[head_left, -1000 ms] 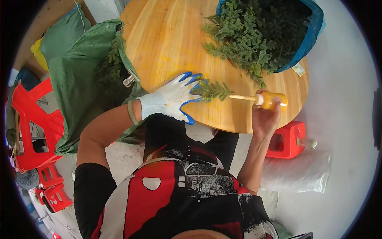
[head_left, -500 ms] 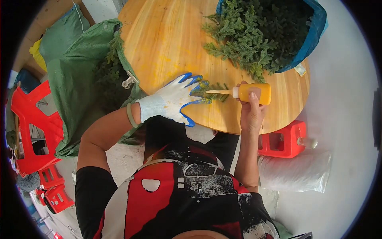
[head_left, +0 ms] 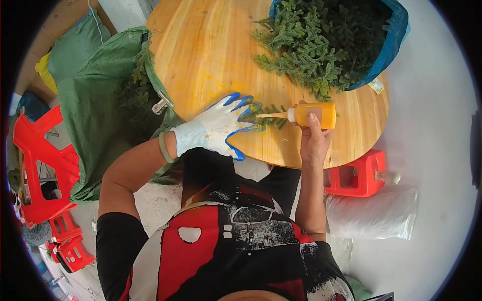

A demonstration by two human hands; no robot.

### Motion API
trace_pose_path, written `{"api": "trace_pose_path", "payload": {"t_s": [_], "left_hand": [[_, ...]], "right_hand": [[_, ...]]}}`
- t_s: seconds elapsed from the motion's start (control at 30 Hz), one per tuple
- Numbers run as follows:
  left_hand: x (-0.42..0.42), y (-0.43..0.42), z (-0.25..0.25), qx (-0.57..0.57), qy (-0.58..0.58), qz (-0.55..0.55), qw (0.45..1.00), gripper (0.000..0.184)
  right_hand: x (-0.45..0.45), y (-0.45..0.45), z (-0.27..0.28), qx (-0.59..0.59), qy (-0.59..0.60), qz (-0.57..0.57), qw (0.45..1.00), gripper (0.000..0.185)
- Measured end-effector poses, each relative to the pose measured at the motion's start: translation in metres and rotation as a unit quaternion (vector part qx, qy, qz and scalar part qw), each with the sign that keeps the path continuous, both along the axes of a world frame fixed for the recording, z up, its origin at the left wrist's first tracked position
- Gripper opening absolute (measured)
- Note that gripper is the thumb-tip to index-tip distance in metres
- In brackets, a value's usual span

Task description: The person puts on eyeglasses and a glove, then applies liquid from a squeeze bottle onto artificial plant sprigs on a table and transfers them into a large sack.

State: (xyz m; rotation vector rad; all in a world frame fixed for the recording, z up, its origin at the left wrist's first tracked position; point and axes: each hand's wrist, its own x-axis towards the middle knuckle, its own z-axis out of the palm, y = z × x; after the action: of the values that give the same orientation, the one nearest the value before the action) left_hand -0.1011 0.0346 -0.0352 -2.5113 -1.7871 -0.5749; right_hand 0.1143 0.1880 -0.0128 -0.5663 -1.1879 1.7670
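A small green sprig (head_left: 273,109) is laid near the front edge of the round wooden table (head_left: 211,55), where it is partly covered by the fingertips of the left hand (head_left: 218,125). That hand is clad in a white glove with blue tips, and it is set palm down with the fingers spread and the thumb held well apart; whether the sprig is pinched between the fingers or merely pressed down cannot be told. By the bare right hand (head_left: 314,143), a yellow bottle (head_left: 322,115) is gripped, with the thumb closed over its near side. The bottle is tilted flat, and its long pale nozzle (head_left: 272,115) is pointed leftward across the sprig, its tip brought close to the gloved fingertips (whether they are touched by it is too fine to see). The tabletop is marked with yellow specks. At the far right of the table, a heap of green branches (head_left: 316,50) is spilled from the mouth of a blue bag (head_left: 396,40). To the left, more greenery is held in a green sack (head_left: 90,110), to whose rim a metal clip (head_left: 161,104) is fastened.
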Motion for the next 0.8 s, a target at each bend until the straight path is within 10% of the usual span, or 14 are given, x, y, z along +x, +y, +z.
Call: {"api": "trace_pose_path", "payload": {"t_s": [0.8], "left_hand": [[0.003, 0.001, 0.008, -0.02, 0.005, 0.002, 1.0, 0.083]], "right_hand": [[0.022, 0.019, -0.001, 0.0, -0.004, -0.052, 0.999, 0.036]]}}
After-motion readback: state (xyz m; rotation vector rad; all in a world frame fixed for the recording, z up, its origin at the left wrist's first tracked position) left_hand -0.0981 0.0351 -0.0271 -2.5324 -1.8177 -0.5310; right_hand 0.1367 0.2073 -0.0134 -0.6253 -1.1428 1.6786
